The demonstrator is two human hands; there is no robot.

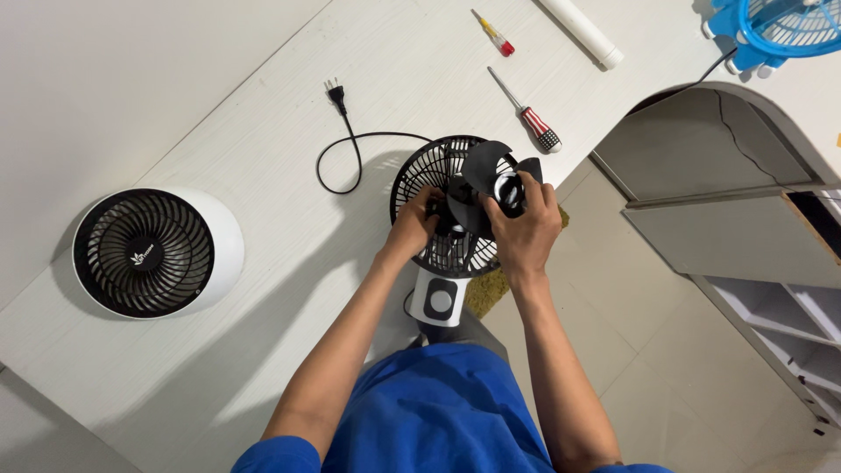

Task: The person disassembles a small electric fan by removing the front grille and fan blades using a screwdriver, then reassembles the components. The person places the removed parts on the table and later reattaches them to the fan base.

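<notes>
Right hand (524, 229) grips the black blade (482, 175) at its hub, over the fan (442, 206) lying face-up at the counter (263, 131) edge. Left hand (413, 223) is closed on the grille rim, steadying it. Best keep the blade square to the shaft and turn gently by the hub, not the vanes. Screwdriver (528, 114) lies near.
</notes>
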